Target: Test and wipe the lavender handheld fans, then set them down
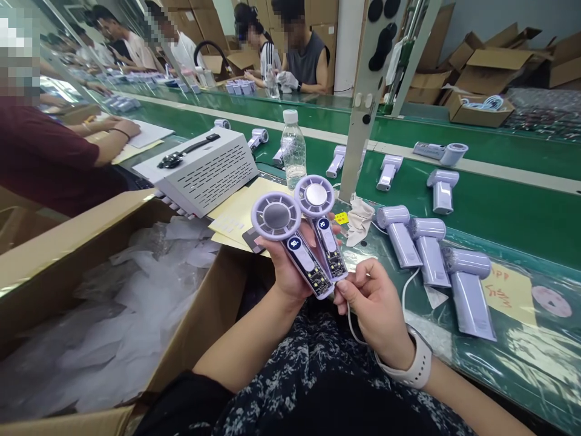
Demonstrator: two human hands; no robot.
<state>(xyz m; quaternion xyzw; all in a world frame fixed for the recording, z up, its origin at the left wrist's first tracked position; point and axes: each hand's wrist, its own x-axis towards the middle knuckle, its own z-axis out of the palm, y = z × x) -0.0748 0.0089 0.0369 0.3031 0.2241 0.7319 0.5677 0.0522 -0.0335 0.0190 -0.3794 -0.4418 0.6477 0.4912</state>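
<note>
The left hand's grip (290, 275) is closed around two lavender plastic handheld fans, held side by side with their round, spoked, silver-centred heads up and away from the wearer. The nearer fan (294, 242) lies across the palm, and the farther fan (323, 225) leans beside it to the right; both show a lit round display and a circuit board under a clear front.

The right hand's grip (376, 303), just right of the fans' lower ends, pinches the end of a thin white cable (350, 324) at the farther fan's base; whether it is fully plugged in is hidden by the fingers. A white watch band (420, 357) circles that wrist.

To the right of the right grip, three lavender fans with cylindrical heads (430, 251) lie in a row on the green, plastic-covered surface (540, 363), beside a yellow paper sheet with red handwriting (508, 293). Beyond the left grip stand a clear plastic bottle with a white cap (294, 148) and, farther left, a pale metal box with slotted vents (213, 172). Left of this grip, an open brown cardboard box (77, 236) holds translucent plastic bags (149, 309).
</note>
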